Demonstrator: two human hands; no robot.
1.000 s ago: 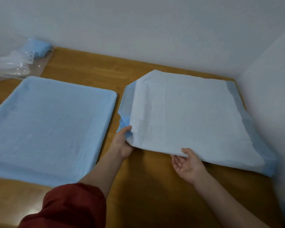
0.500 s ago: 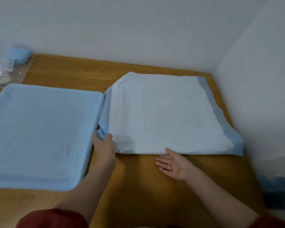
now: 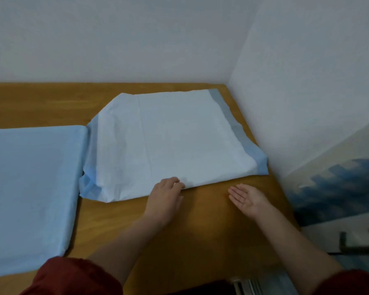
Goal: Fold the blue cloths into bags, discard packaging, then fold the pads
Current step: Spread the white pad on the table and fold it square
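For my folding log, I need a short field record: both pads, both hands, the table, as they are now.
white pad: lies on the table, blue borders at left and right
blue pad: flat, left of the white pad, edges close together
left hand: fingers curled at the white pad's near edge
right hand: palm up, fingers straight, holds nothing, apart from the pad
table: wooden, set in a wall corner

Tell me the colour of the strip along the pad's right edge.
The strip is greyish blue; head view.
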